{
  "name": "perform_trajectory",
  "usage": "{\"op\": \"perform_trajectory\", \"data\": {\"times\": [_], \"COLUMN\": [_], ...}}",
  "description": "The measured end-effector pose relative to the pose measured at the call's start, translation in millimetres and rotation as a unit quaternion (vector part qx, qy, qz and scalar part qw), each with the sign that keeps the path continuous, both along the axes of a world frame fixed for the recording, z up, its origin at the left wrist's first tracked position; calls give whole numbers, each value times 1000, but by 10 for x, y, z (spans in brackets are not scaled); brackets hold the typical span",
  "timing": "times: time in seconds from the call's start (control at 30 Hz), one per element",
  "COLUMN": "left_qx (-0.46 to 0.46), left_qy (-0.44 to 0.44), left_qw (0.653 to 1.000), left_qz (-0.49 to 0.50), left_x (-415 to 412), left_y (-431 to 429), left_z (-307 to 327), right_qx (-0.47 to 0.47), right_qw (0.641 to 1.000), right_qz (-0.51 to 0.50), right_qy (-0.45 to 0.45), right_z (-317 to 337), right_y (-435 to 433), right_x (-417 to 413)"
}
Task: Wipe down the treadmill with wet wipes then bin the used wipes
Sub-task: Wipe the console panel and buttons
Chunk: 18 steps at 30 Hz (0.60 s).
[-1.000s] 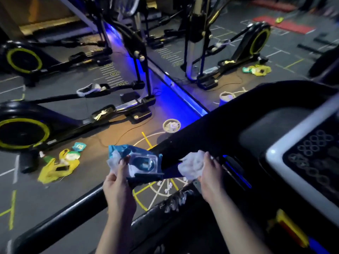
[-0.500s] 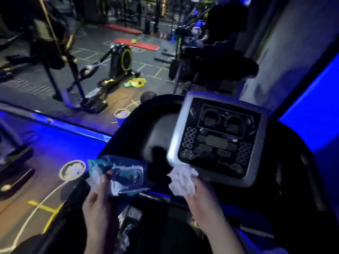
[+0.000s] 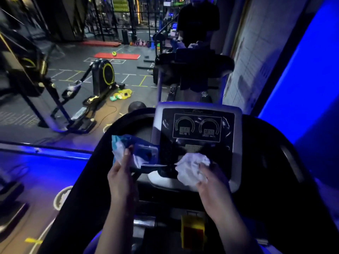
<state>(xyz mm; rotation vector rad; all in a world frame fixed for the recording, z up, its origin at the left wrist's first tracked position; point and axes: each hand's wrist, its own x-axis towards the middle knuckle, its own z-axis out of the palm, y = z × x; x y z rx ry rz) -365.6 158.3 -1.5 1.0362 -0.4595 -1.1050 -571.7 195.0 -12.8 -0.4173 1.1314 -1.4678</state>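
Note:
The treadmill's silver-framed console (image 3: 198, 132) with two round dials faces me at centre. My right hand (image 3: 211, 182) grips a crumpled white wipe (image 3: 190, 167) against the lower part of the console panel. My left hand (image 3: 121, 173) holds a blue pack of wet wipes (image 3: 135, 151) just left of the console, thumb on its top. A small round bin (image 3: 61, 197) stands on the floor at lower left, partly hidden by the black treadmill handrail (image 3: 88, 180).
A mirror ahead reflects a person on the treadmill (image 3: 194, 66). Rowing machines (image 3: 102, 76) and a yellow bag (image 3: 122, 94) lie on the gym floor at left. A yellow safety clip (image 3: 192, 230) sits below the console. A blue-lit wall (image 3: 302, 70) runs along the right.
My view swung from the left handrail to the console. My right hand carried the wipe from the rail up onto the lower console panel; the left hand kept the pack.

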Motion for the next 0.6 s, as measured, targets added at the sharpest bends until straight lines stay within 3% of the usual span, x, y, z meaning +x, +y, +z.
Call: {"op": "perform_trajectory", "data": {"times": [0.33, 0.6], "left_qx": [-23, -39], "left_qy": [-20, -136], "left_qw": [996, 986], "left_qz": [80, 88], "left_x": [-533, -313], "left_y": [-487, -789], "left_z": [-39, 17], "right_qx": [-5, -3], "right_qw": [999, 996], "right_qz": [17, 5], "right_qy": [41, 84], "right_z": [-126, -88], "right_y": [-683, -913], "right_x": [-327, -251]}}
